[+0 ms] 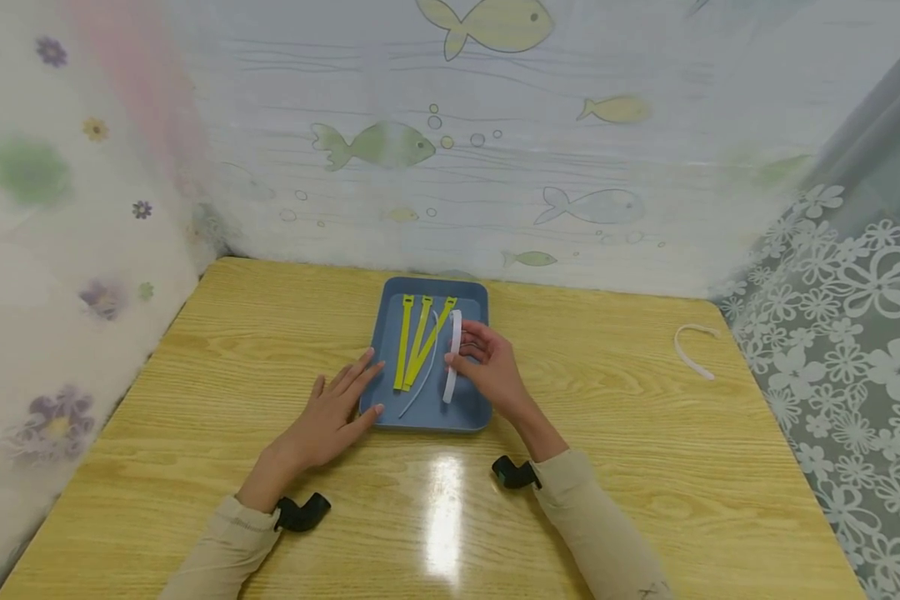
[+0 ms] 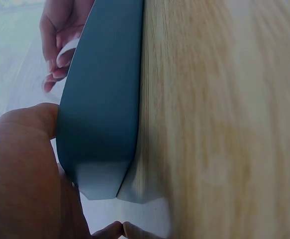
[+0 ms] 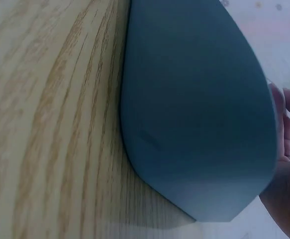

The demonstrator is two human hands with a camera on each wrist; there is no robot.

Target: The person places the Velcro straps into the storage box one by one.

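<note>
White strip [image 1: 452,357] is pinched by the right hand [image 1: 491,367] over the blue tray [image 1: 429,417].
Left hand [image 1: 333,415] lies flat, steadying the tray; lift slowly past the yellow strips [image 1: 418,340].

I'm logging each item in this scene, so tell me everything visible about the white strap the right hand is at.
The white strap is a flat, narrow band, plastic or fabric by its look, bowed slightly along its length. It lies in the blue tray, to the right of three yellow straps, running from the far end towards the near one. The right hand pinches it near its middle; its near end rests on the tray floor.
</note>
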